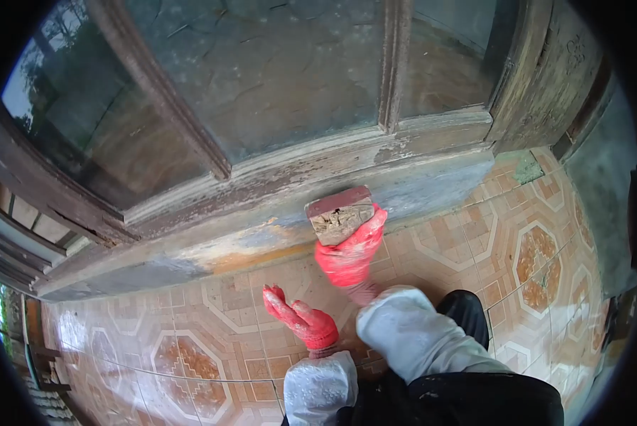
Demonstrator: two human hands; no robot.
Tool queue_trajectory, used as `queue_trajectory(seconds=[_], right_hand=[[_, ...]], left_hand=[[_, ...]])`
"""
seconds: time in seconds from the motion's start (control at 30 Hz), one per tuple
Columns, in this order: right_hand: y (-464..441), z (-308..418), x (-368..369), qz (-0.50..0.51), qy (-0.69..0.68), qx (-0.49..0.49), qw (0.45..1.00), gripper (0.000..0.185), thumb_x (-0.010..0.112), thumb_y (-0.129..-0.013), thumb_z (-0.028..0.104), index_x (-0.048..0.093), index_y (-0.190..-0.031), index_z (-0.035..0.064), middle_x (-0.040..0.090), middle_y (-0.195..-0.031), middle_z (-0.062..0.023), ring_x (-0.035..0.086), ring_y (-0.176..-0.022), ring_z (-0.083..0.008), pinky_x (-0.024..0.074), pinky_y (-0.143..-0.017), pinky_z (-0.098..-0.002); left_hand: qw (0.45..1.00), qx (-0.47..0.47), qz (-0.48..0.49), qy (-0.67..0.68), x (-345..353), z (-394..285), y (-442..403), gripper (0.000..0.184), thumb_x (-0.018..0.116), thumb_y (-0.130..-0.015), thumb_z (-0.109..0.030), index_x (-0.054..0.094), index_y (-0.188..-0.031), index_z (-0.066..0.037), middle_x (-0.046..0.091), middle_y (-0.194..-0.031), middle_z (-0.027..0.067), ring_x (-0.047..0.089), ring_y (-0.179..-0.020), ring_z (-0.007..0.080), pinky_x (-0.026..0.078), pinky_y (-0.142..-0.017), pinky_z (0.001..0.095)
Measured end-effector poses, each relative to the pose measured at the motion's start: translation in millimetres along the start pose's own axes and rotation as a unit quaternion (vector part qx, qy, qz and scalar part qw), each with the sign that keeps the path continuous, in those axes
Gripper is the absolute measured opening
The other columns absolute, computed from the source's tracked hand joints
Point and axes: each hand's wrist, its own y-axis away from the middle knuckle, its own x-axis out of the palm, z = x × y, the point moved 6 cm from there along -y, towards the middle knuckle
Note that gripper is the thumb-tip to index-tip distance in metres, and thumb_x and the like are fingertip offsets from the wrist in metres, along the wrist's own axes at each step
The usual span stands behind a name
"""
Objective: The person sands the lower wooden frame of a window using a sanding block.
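Note:
My right hand point(350, 252), in a red glove with pale smears, is wrapped round a worn block point(339, 216) with a dark red strip along its upper edge. The block is against the low wall point(432, 186) under the window frame, where the surface shows grey, whitish and orange patches. My left hand point(300, 317), gloved in red too, hovers over the tiled floor to the lower left of the block. Its fingers are apart and nothing is in them.
Above the low wall stands a weathered wooden frame point(304, 160) with glass panes point(261, 78). Patterned tiles point(446, 248) cover the floor. My knee point(465, 316) is bent at the lower right. A grey wall point(599, 192) rises at the right.

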Motion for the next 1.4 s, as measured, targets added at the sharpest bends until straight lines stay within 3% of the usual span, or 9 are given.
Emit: queue_trajectory(seconds=[0.3,0.4,0.53,0.57,0.73,0.83,1.23,1.33,1.4], right_hand=[[-97,-40,-129,0.15,0.481,-0.47,0.725,0.048,0.075,-0.066,0.012,0.05,-0.106,0.0002,0.048,-0.126,-0.0263,0.056,-0.109,-0.0399,0.0501,-0.075,-0.049],[-61,-51,-39,0.381,0.248,0.029,0.89,0.048,0.075,-0.075,0.019,0.05,-0.113,0.0019,0.05,-0.125,-0.0268,0.059,-0.106,-0.035,0.055,-0.061,-0.035],[90,14,113,0.139,0.533,-0.748,0.37,0.066,0.04,-0.099,0.012,0.004,-0.154,0.0178,0.041,-0.132,-0.0278,0.048,-0.121,-0.0359,0.051,-0.091,-0.0357],[90,29,120,0.18,0.383,-0.683,0.596,0.067,0.04,-0.098,0.008,0.002,-0.154,0.0171,0.039,-0.134,-0.0306,0.047,-0.121,-0.0375,0.0469,-0.102,-0.0391],[19,-1,39,0.069,0.483,-0.721,0.492,0.056,0.049,-0.094,0.015,0.021,-0.143,0.0203,0.046,-0.122,-0.0239,0.054,-0.101,-0.0285,0.0481,-0.085,-0.0344],[-85,-45,-80,0.411,0.306,-0.092,0.854,0.045,0.073,-0.081,0.042,0.059,-0.109,0.0088,0.058,-0.09,-0.0108,0.061,-0.058,-0.0185,0.0497,-0.048,-0.0297],[42,-7,42,0.173,0.401,-0.749,0.499,0.074,0.059,-0.085,0.019,0.028,-0.151,0.0248,0.055,-0.108,-0.0085,0.058,-0.09,-0.0216,0.0467,-0.057,-0.0255],[48,-18,45,0.21,0.417,-0.73,0.5,0.085,0.05,-0.088,0.013,0.001,-0.156,0.0288,0.052,-0.116,-0.0104,0.052,-0.103,-0.0217,0.0459,-0.055,-0.0221],[-12,-24,6,0.387,0.371,-0.397,0.745,0.065,0.065,-0.083,0.02,0.038,-0.143,0.0216,0.052,-0.121,-0.0123,0.057,-0.104,-0.0224,0.0476,-0.06,-0.0226]], left_hand=[[0.996,-0.031,-0.03,0.079,1,-3,-17,0.053,0.036,-0.099,-0.016,0.026,-0.146,0.006,0.032,-0.142,0.0274,0.044,-0.127,0.0369,0.032,-0.108,0.0477],[0.996,-0.029,-0.047,0.072,8,-3,-15,0.054,0.032,-0.103,-0.027,0.026,-0.146,0.005,0.033,-0.142,0.0219,0.043,-0.127,0.0334,0.032,-0.108,0.0453],[0.999,-0.006,-0.043,0.024,2,6,-6,0.056,0.032,-0.104,-0.032,0.026,-0.147,0.004,0.031,-0.144,0.0219,0.042,-0.127,0.0332,0.031,-0.108,0.0454],[0.998,-0.03,-0.057,0.018,-4,12,-4,0.056,0.033,-0.103,-0.029,0.025,-0.147,0.005,0.03,-0.145,0.024,0.042,-0.128,0.0352,0.032,-0.108,0.0467],[0.987,-0.094,-0.115,0.053,-22,20,-6,0.055,0.034,-0.103,-0.026,0.024,-0.147,0.006,0.028,-0.145,0.026,0.041,-0.128,0.0371,0.032,-0.108,0.0472],[0.988,-0.09,-0.107,0.066,-22,16,-7,0.052,0.033,-0.102,-0.022,0.025,-0.146,0.006,0.027,-0.146,0.0262,0.041,-0.129,0.0372,0.032,-0.109,0.0465],[0.995,-0.043,-0.037,0.083,1,9,-4,0.053,0.034,-0.101,-0.021,0.026,-0.145,0.006,0.028,-0.145,0.0258,0.041,-0.129,0.0374,0.031,-0.109,0.0467],[0.996,-0.055,-0.051,0.057,-6,10,-8,0.052,0.032,-0.103,-0.024,0.026,-0.145,0.006,0.03,-0.144,0.0258,0.042,-0.129,0.0364,0.032,-0.108,0.0459],[0.991,-0.08,-0.084,0.063,-12,13,-11,0.053,0.03,-0.104,-0.026,0.027,-0.145,0.006,0.032,-0.143,0.0255,0.042,-0.127,0.0354,0.033,-0.108,0.045]])
